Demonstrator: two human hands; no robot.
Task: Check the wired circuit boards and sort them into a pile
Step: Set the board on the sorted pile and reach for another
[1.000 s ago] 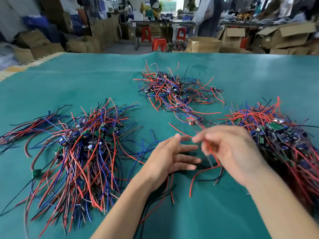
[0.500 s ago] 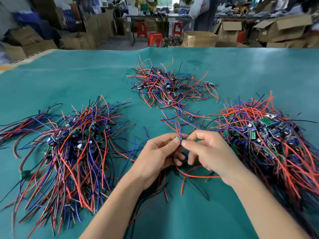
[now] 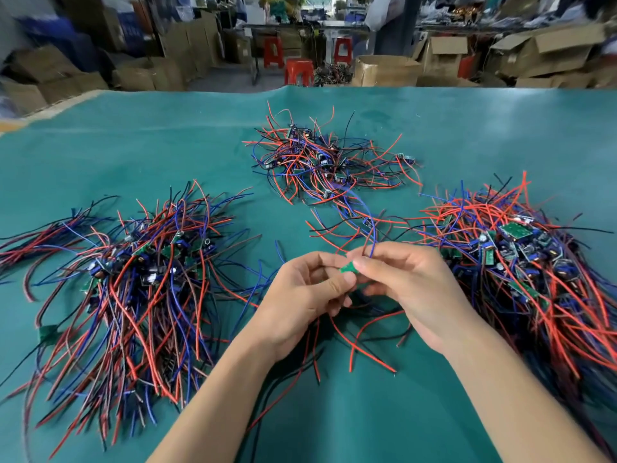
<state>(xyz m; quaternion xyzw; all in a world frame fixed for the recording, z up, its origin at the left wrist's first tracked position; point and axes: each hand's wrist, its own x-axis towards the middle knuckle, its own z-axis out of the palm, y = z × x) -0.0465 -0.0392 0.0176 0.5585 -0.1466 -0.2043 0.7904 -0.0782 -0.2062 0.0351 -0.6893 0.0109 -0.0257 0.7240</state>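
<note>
There is only one camera. It sits on the person's head and looks forward and down, so no second view shares anything with it. The green table (image 3: 133,135) fills most of the picture. Both arms reach in from the bottom edge, and the left hand (image 3: 300,295) and right hand (image 3: 410,289) meet close below the camera, near the middle. The lens is wide, so far-off cardboard boxes (image 3: 384,70) and red stools (image 3: 298,71) show small along the top
</note>
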